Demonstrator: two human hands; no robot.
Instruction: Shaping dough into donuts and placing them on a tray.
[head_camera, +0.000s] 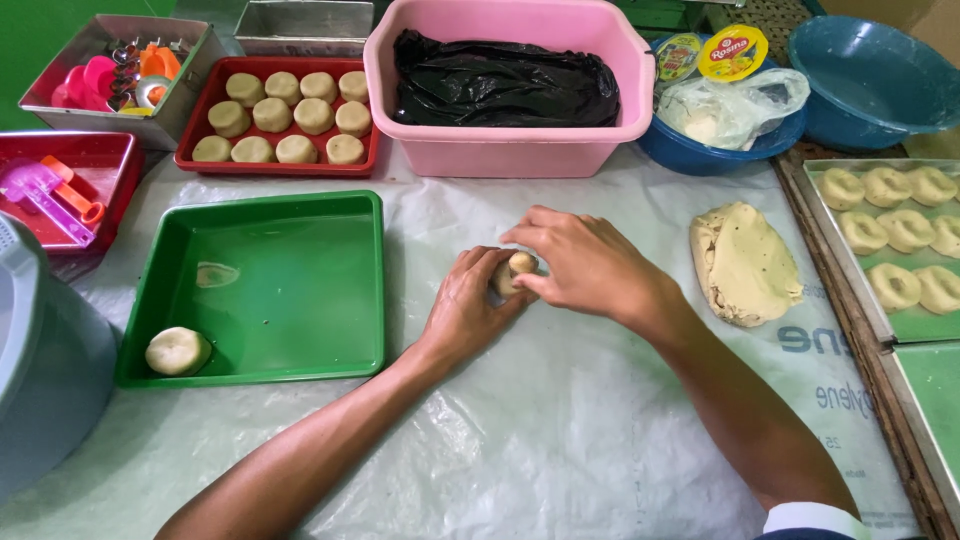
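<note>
Sitting pinched between both hands' grip: dough ball (516, 272).

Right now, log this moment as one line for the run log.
left hand: cups dough ball | right hand: pinches dough ball | green tray: one dough piece | dough slab: right of hands
</note>
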